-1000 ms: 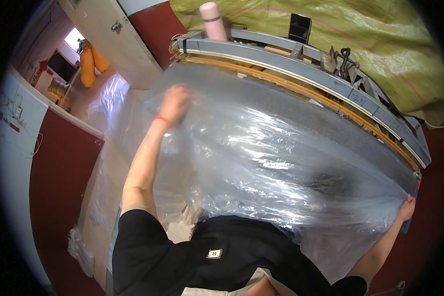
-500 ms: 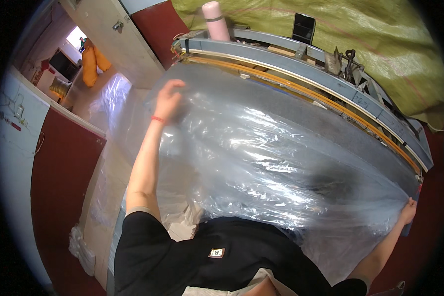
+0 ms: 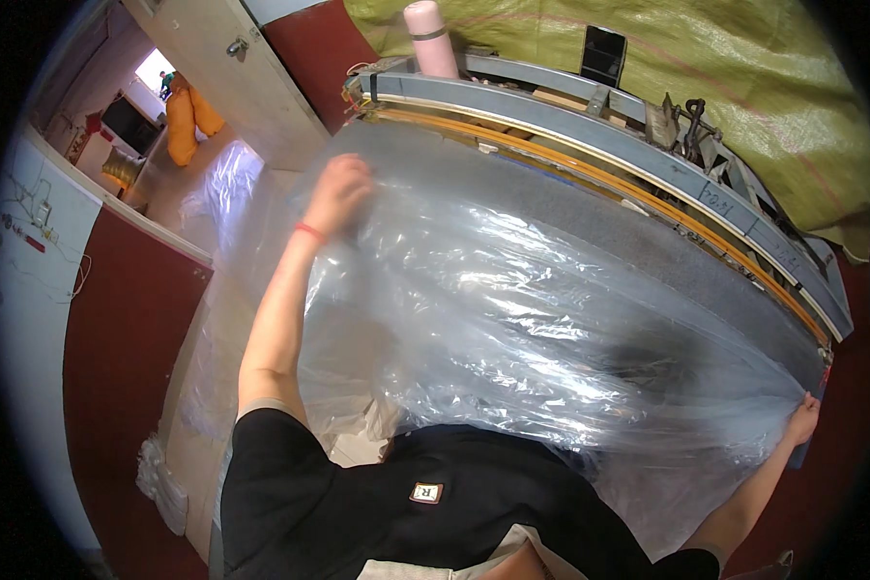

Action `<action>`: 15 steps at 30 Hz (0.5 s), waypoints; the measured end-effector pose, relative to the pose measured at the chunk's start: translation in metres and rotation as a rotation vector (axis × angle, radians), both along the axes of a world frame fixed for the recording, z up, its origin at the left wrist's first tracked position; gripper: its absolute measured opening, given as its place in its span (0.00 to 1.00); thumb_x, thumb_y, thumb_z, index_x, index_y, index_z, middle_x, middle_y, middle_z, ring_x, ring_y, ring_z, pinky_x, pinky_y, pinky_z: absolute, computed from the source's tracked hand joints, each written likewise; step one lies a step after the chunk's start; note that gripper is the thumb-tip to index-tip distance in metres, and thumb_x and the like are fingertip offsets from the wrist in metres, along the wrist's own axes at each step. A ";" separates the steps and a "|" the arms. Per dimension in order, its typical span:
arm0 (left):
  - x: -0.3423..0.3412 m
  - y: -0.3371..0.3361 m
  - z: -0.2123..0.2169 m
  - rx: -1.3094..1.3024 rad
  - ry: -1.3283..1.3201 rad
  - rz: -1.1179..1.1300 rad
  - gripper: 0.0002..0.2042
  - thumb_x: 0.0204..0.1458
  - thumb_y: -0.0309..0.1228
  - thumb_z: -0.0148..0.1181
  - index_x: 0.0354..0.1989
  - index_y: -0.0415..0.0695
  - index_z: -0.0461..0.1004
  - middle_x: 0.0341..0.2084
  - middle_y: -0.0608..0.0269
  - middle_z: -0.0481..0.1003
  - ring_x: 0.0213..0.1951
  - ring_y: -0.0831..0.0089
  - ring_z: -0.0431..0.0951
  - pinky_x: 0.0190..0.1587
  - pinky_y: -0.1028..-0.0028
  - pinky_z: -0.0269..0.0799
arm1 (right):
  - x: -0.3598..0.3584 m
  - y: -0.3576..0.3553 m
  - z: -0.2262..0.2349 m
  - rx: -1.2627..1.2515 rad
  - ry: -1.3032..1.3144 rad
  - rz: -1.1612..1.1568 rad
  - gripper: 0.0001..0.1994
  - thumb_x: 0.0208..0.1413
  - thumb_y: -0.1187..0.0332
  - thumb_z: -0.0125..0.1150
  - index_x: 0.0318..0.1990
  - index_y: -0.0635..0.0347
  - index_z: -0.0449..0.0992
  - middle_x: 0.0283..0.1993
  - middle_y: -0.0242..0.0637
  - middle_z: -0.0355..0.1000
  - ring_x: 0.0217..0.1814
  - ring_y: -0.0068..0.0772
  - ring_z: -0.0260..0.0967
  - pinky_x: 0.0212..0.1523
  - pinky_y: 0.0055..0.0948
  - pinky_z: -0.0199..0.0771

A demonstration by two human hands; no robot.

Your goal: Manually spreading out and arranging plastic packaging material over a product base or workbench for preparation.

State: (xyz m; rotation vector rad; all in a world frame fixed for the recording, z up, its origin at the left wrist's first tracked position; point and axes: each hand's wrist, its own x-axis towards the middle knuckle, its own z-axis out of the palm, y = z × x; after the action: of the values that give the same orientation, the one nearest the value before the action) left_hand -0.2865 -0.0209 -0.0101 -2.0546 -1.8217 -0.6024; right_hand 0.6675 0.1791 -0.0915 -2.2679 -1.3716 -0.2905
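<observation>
Clear film spread wide across the middle of the dial, a worker's hand at either end!
Taking twelve as straight ahead of the worker, here's the clear film [image 3: 512, 309], crinkled and glinting, lying over the grey counter [image 3: 590, 222] and spilling toward the black shirt [image 3: 358, 503] at six. Out at four, the right hand [image 3: 804, 420] has its fingers pinched closed on the film's edge, and creases fan in from that grip! Up at eleven, the left hand [image 3: 341, 193], red band at the wrist, is over the film, fingers curled but blurred; I can't tell whether they've got any. Beyond, an orange strip [image 3: 609, 172] runs along a grey metal frame [image 3: 551, 108], with a pink flask [image 3: 435, 48] at twelve, a phone [image 3: 604, 55] at one and a dark clamp [image 3: 691, 129] at two.
</observation>
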 end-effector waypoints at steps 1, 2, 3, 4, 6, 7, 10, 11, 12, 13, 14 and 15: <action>0.001 0.001 0.002 -0.003 -0.281 -0.014 0.05 0.41 0.21 0.53 0.27 0.45 0.72 0.35 0.63 0.71 0.49 0.63 0.66 0.49 0.68 0.63 | 0.003 0.001 -0.001 -0.009 0.005 0.007 0.18 0.54 0.51 0.46 0.33 0.58 0.69 0.34 0.47 0.70 0.35 0.50 0.66 0.33 0.41 0.63; 0.003 0.004 0.006 -0.007 -0.562 -0.031 0.02 0.45 0.23 0.53 0.25 0.44 0.71 0.31 0.64 0.71 0.46 0.68 0.69 0.47 0.71 0.64 | 0.006 0.001 -0.002 -0.018 0.010 0.010 0.18 0.54 0.51 0.46 0.33 0.58 0.69 0.34 0.47 0.70 0.35 0.51 0.65 0.33 0.41 0.62; 0.004 0.006 0.010 -0.009 -0.563 -0.035 0.02 0.45 0.23 0.53 0.25 0.44 0.71 0.31 0.64 0.71 0.46 0.68 0.69 0.47 0.71 0.64 | 0.010 0.000 -0.002 -0.018 0.009 0.005 0.18 0.54 0.51 0.46 0.33 0.58 0.69 0.34 0.47 0.70 0.35 0.51 0.65 0.33 0.41 0.62; 0.005 0.008 0.015 -0.045 -0.927 -0.083 0.03 0.48 0.25 0.52 0.25 0.44 0.71 0.29 0.66 0.71 0.39 0.72 0.69 0.40 0.74 0.64 | 0.013 -0.001 -0.003 -0.017 -0.007 0.002 0.18 0.54 0.50 0.46 0.32 0.57 0.69 0.33 0.48 0.70 0.34 0.52 0.65 0.33 0.41 0.62; 0.006 0.010 0.021 -0.121 -1.653 -0.168 0.06 0.53 0.30 0.50 0.25 0.45 0.70 0.24 0.70 0.70 0.26 0.81 0.69 0.27 0.81 0.65 | 0.013 -0.001 -0.004 -0.019 -0.023 0.002 0.18 0.54 0.50 0.46 0.32 0.57 0.69 0.33 0.48 0.69 0.34 0.53 0.65 0.32 0.42 0.62; 0.013 0.016 0.017 -0.142 -1.392 0.094 0.04 0.53 0.30 0.51 0.28 0.46 0.69 0.21 0.70 0.70 0.19 0.86 0.65 0.19 0.83 0.61 | 0.011 -0.004 -0.003 -0.009 -0.021 0.001 0.18 0.54 0.50 0.46 0.32 0.57 0.69 0.32 0.48 0.69 0.34 0.53 0.64 0.32 0.42 0.62; -0.040 0.012 -0.058 -0.184 -0.782 0.323 0.07 0.50 0.31 0.56 0.24 0.41 0.72 0.20 0.71 0.72 0.23 0.84 0.67 0.23 0.82 0.62 | 0.003 0.009 -0.004 0.011 -0.009 0.029 0.19 0.54 0.49 0.46 0.32 0.56 0.70 0.33 0.47 0.70 0.34 0.54 0.64 0.32 0.42 0.62; -0.030 0.017 -0.063 -0.162 -0.745 0.396 0.08 0.47 0.30 0.59 0.23 0.39 0.72 0.19 0.69 0.73 0.23 0.82 0.68 0.25 0.80 0.63 | 0.007 0.007 -0.005 0.008 -0.016 0.018 0.19 0.53 0.49 0.46 0.33 0.56 0.70 0.33 0.47 0.70 0.34 0.53 0.65 0.32 0.41 0.62; -0.015 0.023 -0.061 -0.169 -0.749 0.385 0.08 0.47 0.30 0.59 0.23 0.39 0.72 0.19 0.69 0.73 0.23 0.82 0.68 0.25 0.80 0.63 | 0.013 0.003 -0.005 0.006 -0.021 0.007 0.19 0.53 0.49 0.46 0.33 0.56 0.70 0.33 0.47 0.70 0.34 0.53 0.65 0.32 0.41 0.62; -0.001 0.029 -0.057 -0.125 -0.680 0.443 0.07 0.46 0.30 0.59 0.23 0.39 0.72 0.17 0.68 0.72 0.22 0.83 0.67 0.25 0.79 0.63 | 0.019 0.000 -0.006 0.002 -0.005 -0.002 0.19 0.53 0.49 0.46 0.33 0.56 0.70 0.33 0.46 0.70 0.34 0.52 0.65 0.33 0.41 0.63; 0.007 0.030 -0.052 -0.075 -0.607 0.510 0.06 0.45 0.29 0.59 0.23 0.39 0.72 0.16 0.66 0.72 0.21 0.83 0.67 0.25 0.79 0.62 | 0.021 0.001 -0.007 0.000 0.015 0.000 0.19 0.53 0.48 0.46 0.33 0.56 0.70 0.34 0.46 0.70 0.35 0.51 0.65 0.33 0.41 0.63; 0.007 0.031 -0.055 -0.034 -0.593 0.539 0.07 0.42 0.30 0.61 0.24 0.39 0.73 0.15 0.63 0.71 0.20 0.80 0.68 0.25 0.77 0.63 | 0.021 0.001 -0.007 0.001 0.015 0.001 0.19 0.53 0.48 0.46 0.33 0.56 0.70 0.34 0.46 0.70 0.35 0.51 0.65 0.33 0.41 0.63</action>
State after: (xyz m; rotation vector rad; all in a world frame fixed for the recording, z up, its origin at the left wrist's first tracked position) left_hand -0.2791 0.0096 -0.0648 -1.3654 -2.5863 -1.0890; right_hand 0.6888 0.1803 -0.0984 -2.2646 -1.3645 -0.2727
